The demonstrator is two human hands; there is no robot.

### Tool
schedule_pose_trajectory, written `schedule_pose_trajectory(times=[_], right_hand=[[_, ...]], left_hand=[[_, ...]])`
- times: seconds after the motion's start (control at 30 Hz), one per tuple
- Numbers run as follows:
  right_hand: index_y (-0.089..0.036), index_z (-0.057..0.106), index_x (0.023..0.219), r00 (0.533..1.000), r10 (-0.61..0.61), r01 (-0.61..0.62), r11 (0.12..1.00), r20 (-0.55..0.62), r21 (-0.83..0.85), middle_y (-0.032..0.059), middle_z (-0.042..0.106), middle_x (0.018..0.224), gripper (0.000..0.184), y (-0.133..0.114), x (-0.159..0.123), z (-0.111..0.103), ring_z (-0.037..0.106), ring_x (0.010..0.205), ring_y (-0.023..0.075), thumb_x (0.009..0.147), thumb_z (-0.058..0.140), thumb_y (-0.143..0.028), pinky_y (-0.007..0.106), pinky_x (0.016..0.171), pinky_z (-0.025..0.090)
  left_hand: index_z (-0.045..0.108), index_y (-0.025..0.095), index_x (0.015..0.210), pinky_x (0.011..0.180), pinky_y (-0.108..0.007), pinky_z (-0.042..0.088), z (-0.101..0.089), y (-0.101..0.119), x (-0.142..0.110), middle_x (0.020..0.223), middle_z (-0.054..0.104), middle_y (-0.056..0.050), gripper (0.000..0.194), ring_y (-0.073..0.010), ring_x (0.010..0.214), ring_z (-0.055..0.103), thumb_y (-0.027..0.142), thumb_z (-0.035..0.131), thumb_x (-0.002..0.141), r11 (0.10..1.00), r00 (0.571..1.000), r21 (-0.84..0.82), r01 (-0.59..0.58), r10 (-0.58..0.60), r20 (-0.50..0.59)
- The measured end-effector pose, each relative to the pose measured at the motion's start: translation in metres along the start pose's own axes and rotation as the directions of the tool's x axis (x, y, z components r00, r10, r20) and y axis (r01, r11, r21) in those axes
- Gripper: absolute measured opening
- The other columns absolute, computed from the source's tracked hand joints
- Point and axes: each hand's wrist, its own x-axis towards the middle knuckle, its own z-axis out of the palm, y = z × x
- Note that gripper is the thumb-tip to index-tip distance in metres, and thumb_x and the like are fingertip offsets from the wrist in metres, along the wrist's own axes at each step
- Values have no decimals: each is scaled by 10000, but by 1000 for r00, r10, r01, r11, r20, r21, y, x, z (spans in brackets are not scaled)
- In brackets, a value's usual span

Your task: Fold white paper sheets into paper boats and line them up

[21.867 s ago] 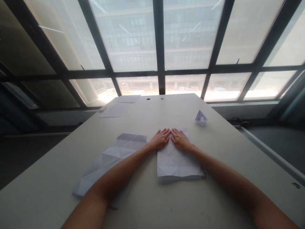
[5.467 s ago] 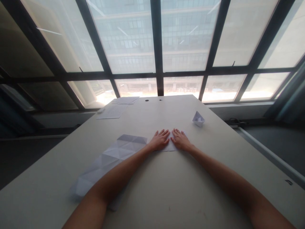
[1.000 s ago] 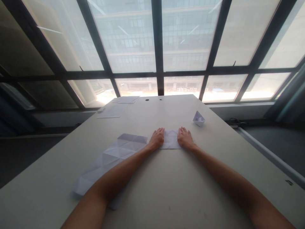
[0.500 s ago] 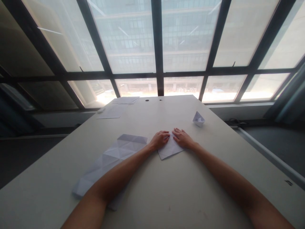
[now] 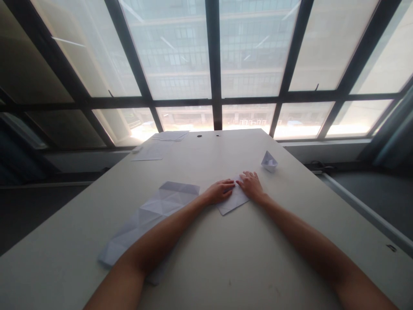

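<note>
A small folded white paper (image 5: 232, 201) lies tilted on the pale table (image 5: 206, 258), its near corner pointing toward me. My left hand (image 5: 220, 190) rests flat on the paper's left part, fingers stretched toward the right. My right hand (image 5: 251, 186) lies flat on its right part, fingers spread and pointing left, fingertips almost meeting the left hand's. Neither hand grips anything.
A large creased sheet (image 5: 151, 219) lies left, partly under my left forearm. A small paper boat (image 5: 269, 161) stands at the right, beyond my right hand. Loose sheets (image 5: 161, 144) lie at the table's far left corner. Big windows run behind the table.
One second ago the hands were apart on the paper's two sides. They have come together, and the paper has turned to lie at an angle and shifted slightly right.
</note>
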Motion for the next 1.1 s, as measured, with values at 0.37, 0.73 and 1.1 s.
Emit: schedule_pose_trajectory(times=[0.37,0.73,1.1], right_hand=[[-118,720,994,998,61,-60,998,29,-34,187,668,1089,345,-18,-7,-6,579,1072,277,996,436,-315,365,930,407],[-86,457,1455,985,-75,46,981,152,187,197,386,1553,508,-5,3,18,298,1467,294,1015,402,-336,509,1184,207],[-271,650,1306,945,-326,272,839,35,472,70,587,1411,374,22,9,7,477,1369,243,953,559,-358,423,1178,299]], left_hand=[[515,203,1440,1221,-399,270,1,-2,0,1521,465,-67,494,-209,1440,382,171,444,952,997,994,35,68,-71,88],[642,238,1313,1150,-332,380,-2,-2,0,1401,596,-63,419,-207,1318,534,252,557,903,990,991,61,129,-127,-49],[571,279,1396,1177,-416,311,-6,-2,-2,1482,517,-60,463,-227,1385,456,309,566,934,997,998,79,-24,19,67]])
